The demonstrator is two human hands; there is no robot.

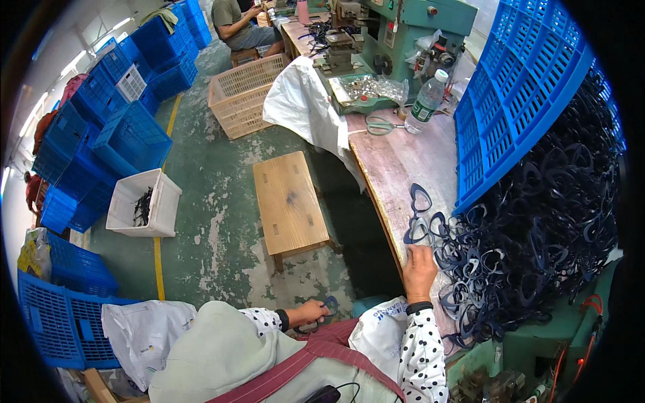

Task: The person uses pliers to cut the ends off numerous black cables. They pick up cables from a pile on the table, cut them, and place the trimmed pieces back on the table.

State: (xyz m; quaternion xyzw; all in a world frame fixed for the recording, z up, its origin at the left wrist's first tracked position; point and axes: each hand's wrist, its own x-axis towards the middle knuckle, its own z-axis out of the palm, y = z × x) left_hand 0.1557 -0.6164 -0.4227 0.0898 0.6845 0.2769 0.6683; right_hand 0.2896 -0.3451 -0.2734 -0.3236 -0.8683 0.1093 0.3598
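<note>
Right hand [418, 272], lower centre of the frame: lies palm-down, fingers loosely spread, on the edge of the worn wooden workbench [403, 168], its fingertips touching the near fringe of the heap of dark blue heart-shaped frames [537, 248]. It grips nothing. Left hand [310, 312], lower centre-left: curled closed around one dark blue frame [329, 305], held low over the lap.

The heap fills the right half of the frame and spills from a tipped blue crate [517, 101]; the pieces interlock and cannot be counted. One frame [420, 199] lies apart at the heap's upper-left edge. Judged from the tangle, a piece comes away best if a loose one at the fringe is pinched by its rim and lifted clear, not dragged, so neighbours do not follow.

Outward: one wooden stool [289, 201] at centre; one white bin [144, 201] holding dark pieces at left; one beige basket [248, 94] at upper centre; a stack of blue crates [101, 134] at upper left, too many and overlapped to count surely. On the bench at upper right: one pair of scissors [381, 125], one plastic bottle [427, 101], one green machine [410, 33]. One other person [235, 23] sits at the top edge.
</note>
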